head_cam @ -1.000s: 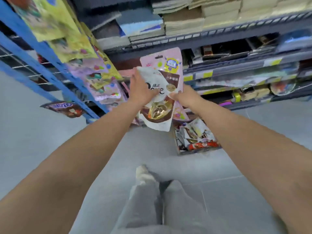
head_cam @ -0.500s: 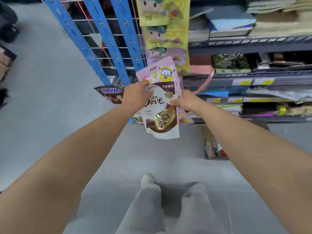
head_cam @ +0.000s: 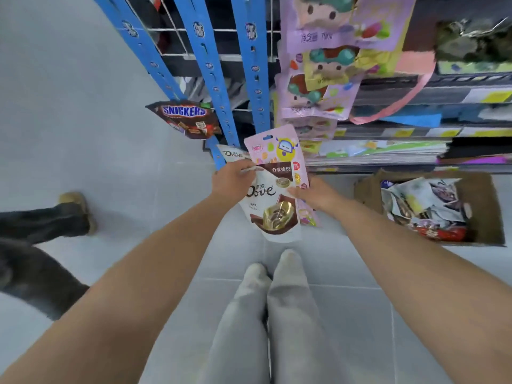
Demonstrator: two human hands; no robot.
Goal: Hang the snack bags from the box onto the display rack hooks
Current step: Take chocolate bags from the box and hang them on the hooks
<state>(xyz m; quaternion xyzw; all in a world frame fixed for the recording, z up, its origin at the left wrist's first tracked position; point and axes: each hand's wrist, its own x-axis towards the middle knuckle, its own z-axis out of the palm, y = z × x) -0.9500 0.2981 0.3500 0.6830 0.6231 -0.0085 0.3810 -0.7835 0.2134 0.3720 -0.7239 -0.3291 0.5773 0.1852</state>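
Note:
I hold a white and brown Dove snack bag in front of the blue display rack strips. My left hand grips the bag's upper left corner. My right hand pinches its right edge, with a pink candy bag behind the Dove bag. Another Dove bag and a Snickers bag hang on the strips. The cardboard box of snack bags sits on the floor to the right.
Purple and yellow candy bags hang in a column right of the blue strips. Grey shelves with stacked goods run off to the right. Another person's dark trouser leg and shoe stand on the tiled floor at left.
The view has swung down and left, bringing the box and another person's leg into sight. Both hands keep hold of the Dove bag, now close to the lower end of the blue strips.

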